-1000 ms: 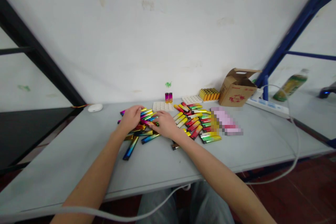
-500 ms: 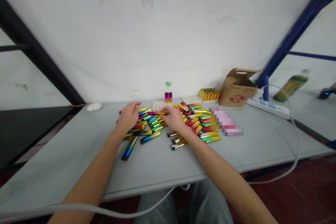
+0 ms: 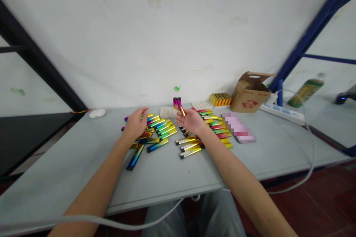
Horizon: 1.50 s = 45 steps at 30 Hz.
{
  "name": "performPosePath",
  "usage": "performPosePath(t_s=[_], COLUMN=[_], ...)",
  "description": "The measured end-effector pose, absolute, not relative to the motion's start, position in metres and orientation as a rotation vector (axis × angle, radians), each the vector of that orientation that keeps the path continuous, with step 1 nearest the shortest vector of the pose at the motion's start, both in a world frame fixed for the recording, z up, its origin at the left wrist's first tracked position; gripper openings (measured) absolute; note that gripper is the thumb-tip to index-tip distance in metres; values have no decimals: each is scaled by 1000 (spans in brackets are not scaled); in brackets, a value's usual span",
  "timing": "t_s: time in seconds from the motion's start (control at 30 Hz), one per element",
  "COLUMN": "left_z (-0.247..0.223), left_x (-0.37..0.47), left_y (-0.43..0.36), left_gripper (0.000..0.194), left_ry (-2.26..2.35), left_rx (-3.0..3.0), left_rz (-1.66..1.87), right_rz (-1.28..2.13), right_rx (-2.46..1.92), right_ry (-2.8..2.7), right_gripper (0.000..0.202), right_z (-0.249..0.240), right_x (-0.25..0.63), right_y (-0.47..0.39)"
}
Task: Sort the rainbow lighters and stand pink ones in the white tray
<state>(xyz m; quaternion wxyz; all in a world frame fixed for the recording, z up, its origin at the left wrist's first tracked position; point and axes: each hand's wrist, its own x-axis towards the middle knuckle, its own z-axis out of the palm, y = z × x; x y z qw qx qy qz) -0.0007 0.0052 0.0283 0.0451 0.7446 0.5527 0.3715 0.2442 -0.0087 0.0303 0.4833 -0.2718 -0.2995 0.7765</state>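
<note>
My right hand (image 3: 191, 120) is closed on a purple-and-gold lighter (image 3: 180, 107), its shiny body raised and tilted. Directly behind it, purple lighters (image 3: 175, 102) stand upright at a white tray with round holes (image 3: 166, 112), partly covered by the held one. Over the left heap of metallic lighters, my left hand (image 3: 135, 123) rests with its fingers curved and the thumb apart; nothing shows in it. Blue, green and gold lighters (image 3: 166, 129) lie between the hands. Silver-and-gold lighters (image 3: 190, 152) lie below my right wrist, with more red and yellow ones beside it.
Against the wall stands a filled tray of yellow-orange lighters (image 3: 220, 99) beside another white holed tray (image 3: 202, 105). A cardboard box (image 3: 250, 96), a power strip (image 3: 283, 114) and a pixelated pink object (image 3: 239, 127) are on the right. A white case (image 3: 97, 113) sits far left.
My right hand has turned palm-up and tipped the purple lighter from lying flat to nearly upright by the tray. My left hand has stayed nearly in place.
</note>
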Motion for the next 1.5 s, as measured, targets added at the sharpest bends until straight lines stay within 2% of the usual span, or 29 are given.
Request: performPosePath(t_s=[0.2, 0.3, 0.37, 0.73, 1.1, 1.27, 1.5], left_z=[26, 26, 26, 22, 23, 25, 33], left_x=[0, 1, 2, 4, 23, 29, 47], left_y=[6, 5, 5, 6, -4, -9, -27], left_gripper=[40, 40, 41, 41, 35, 35, 34], left_ry=[1684, 1684, 1679, 1599, 1483, 1449, 1179], left_rx=[2304, 2318, 2327, 2394, 2474, 2450, 2388], left_rz=[1123, 1111, 1103, 1063, 998, 982, 986], right_rz=[1770, 1711, 1729, 1836, 1796, 1627, 1293], right_rx=[-749, -773, -744, -635, -587, -644, -738], right_ry=[-840, -806, -801, -765, -813, -855, -1255], right_gripper=[24, 15, 12, 24, 27, 9, 31], right_z=[25, 24, 24, 32, 39, 33, 30], right_x=[242, 244, 247, 246, 245, 242, 232], right_y=[-6, -6, -6, -9, -10, -9, -15])
